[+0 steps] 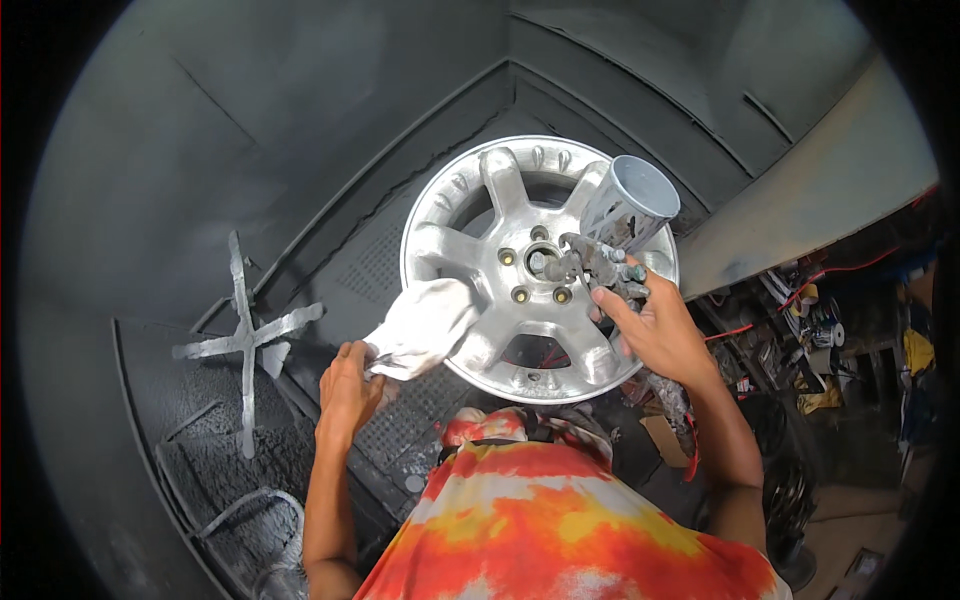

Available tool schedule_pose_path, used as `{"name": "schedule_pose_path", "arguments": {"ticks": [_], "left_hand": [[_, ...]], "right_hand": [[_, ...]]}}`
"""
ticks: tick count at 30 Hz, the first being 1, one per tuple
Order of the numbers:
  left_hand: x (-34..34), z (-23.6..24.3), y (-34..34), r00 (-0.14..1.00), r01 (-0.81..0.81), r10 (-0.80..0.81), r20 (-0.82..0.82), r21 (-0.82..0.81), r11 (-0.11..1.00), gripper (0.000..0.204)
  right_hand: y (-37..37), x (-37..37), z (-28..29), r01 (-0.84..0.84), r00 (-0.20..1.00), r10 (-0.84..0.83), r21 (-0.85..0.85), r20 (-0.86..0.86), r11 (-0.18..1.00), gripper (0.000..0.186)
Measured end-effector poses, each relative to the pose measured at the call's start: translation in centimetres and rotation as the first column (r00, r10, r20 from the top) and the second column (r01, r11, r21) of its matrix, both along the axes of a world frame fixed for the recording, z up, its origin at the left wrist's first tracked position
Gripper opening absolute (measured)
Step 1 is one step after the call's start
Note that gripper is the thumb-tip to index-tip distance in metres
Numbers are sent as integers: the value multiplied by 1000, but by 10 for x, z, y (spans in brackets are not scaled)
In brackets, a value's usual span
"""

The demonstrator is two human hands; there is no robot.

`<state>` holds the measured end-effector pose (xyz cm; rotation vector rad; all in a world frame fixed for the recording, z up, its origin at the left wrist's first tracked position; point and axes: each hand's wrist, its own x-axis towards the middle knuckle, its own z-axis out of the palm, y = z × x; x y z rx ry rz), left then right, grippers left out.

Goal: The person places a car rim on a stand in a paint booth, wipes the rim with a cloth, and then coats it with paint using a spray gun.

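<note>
A bare silver alloy wheel [509, 185] with thick spokes lies face up before me. Over its right part my right hand [655, 325] is closed on a grimy spray gun [600, 265], whose front end points left, above the hub. On the gun sits a paint-stained, whitish cup [630, 205]; its round top faces up, and I cannot make out its contents. At the wheel's lower left, my left hand [348, 392] pinches one end of a white cloth [425, 325]. The cloth spreads across the rim's edge and hides part of it.
A grey-coated cross-shaped stand [247, 342] is on the left. Dark grey walls [270, 100] enclose the far side. At the right, a pale curved panel [800, 210] borders cluttered shelves [825, 330] with a red cable [790, 298]. A brown cardboard piece [664, 441] lies below the wheel.
</note>
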<state>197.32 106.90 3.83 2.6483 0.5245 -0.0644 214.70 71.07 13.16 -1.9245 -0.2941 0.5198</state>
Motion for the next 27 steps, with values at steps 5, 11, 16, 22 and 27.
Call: {"name": "schedule_pose_path", "arguments": {"ticks": [5,11,16,22,27], "left_hand": [[-62,-131,60,949,-133,163,-269,129,983,38],[-119,-187,11,868,-349,315,-384,-19,937,42],[-136,-218,-61,927,-374,367,-73,-190,908,40],[-80,-59,-141,817,-353,484,314,-392,850,31],[11,39,-168,681,-111,211,701,-186,976,31]], "right_hand": [[-15,-19,25,-19,998,22,34,-63,999,31],[-53,-32,40,-19,997,17,-17,-72,1000,34],[-90,-41,41,-6,998,6,5,-54,1000,33],[-138,-60,44,-11,994,12,11,-107,1000,30],[-177,-73,44,-13,991,17,30,-133,999,28]]}}
